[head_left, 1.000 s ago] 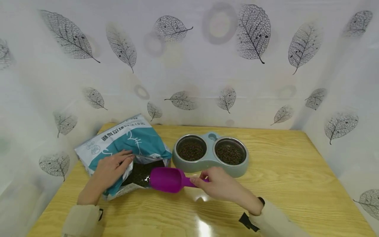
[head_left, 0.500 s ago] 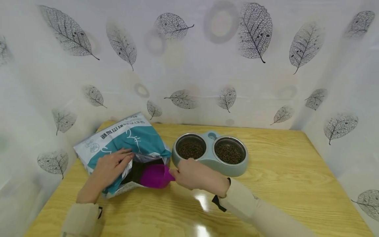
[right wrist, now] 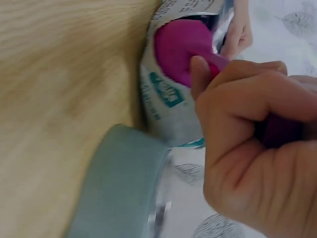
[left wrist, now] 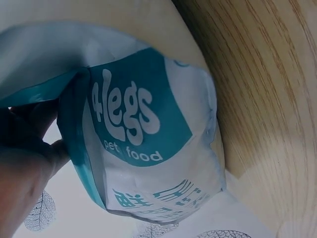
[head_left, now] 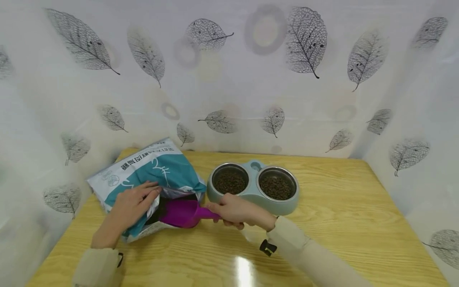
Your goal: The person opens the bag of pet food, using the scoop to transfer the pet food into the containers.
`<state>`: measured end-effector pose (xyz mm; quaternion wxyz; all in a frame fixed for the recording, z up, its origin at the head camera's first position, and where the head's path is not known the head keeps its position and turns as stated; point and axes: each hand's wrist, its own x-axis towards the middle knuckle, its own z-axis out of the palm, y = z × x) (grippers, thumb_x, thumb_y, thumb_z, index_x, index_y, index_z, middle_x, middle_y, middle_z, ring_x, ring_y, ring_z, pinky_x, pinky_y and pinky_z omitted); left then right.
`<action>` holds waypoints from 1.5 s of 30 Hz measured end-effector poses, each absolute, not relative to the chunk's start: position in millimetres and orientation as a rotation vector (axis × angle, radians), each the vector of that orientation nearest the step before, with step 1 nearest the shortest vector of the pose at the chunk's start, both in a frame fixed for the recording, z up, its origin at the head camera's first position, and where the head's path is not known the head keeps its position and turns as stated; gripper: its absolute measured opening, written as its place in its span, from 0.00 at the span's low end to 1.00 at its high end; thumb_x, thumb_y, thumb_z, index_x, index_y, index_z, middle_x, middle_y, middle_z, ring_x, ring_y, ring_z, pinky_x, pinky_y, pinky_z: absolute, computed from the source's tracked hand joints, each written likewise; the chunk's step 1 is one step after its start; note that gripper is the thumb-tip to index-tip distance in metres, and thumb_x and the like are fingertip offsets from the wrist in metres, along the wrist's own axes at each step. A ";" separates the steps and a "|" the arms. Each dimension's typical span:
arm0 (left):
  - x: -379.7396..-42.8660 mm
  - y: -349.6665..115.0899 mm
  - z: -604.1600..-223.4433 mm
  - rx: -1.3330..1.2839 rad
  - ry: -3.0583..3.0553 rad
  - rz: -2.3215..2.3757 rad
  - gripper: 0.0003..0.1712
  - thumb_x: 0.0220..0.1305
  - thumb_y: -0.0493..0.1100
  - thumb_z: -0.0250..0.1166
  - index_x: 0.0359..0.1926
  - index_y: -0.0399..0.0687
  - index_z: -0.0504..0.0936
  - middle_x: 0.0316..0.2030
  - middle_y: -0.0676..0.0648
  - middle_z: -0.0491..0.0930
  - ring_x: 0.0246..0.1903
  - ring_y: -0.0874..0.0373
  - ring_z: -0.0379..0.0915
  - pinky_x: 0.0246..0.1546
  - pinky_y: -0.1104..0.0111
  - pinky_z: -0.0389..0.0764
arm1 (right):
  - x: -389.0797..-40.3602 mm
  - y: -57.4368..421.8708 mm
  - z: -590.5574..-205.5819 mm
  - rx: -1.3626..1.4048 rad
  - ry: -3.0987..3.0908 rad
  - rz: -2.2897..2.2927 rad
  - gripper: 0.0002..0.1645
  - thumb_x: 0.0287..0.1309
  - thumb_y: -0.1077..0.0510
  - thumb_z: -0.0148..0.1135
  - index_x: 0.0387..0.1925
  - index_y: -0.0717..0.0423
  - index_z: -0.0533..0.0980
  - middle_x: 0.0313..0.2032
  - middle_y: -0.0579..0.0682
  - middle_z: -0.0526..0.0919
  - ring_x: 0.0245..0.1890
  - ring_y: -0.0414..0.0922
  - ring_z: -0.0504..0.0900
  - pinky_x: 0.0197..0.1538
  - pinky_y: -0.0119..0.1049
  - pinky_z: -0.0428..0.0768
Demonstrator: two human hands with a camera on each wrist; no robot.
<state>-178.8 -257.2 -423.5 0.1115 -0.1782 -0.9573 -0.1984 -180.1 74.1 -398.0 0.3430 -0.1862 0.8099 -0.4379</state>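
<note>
A white and teal pet food bag [head_left: 175,169] lies on its side at the table's left, its mouth facing right and toward me. My left hand [head_left: 132,207] holds the upper edge of that mouth; in the left wrist view its fingers [left wrist: 58,154] are at the bag's fold. My right hand [head_left: 234,209] grips the handle of a purple scoop [head_left: 179,213]. The scoop's front end is inside the bag, and dark contents partly show around it. In the right wrist view, the scoop's bowl [right wrist: 181,47] sits within the bag's opening.
Right of the bag stands a pale blue-green double bowl stand [head_left: 252,191]. Its two metal bowls hold brown kibble. The wooden table [head_left: 340,223] extends to the right, and a leaf-patterned sheet [head_left: 229,87] hangs behind and at both sides.
My right hand has moved left, carrying the scoop from the bag's mouth deeper into it. Over the last half second more of the handle has come into view. The left hand keeps its place.
</note>
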 end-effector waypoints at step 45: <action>-178.6 -256.5 -421.2 -0.497 -2.853 -0.577 0.21 0.79 0.48 0.52 0.58 0.46 0.87 0.59 0.39 0.84 0.62 0.35 0.77 0.55 0.37 0.79 | -151.7 203.6 -405.9 -0.418 1.858 -1.547 0.34 0.81 0.42 0.42 0.44 0.72 0.74 0.19 0.41 0.70 0.12 0.32 0.61 0.16 0.25 0.63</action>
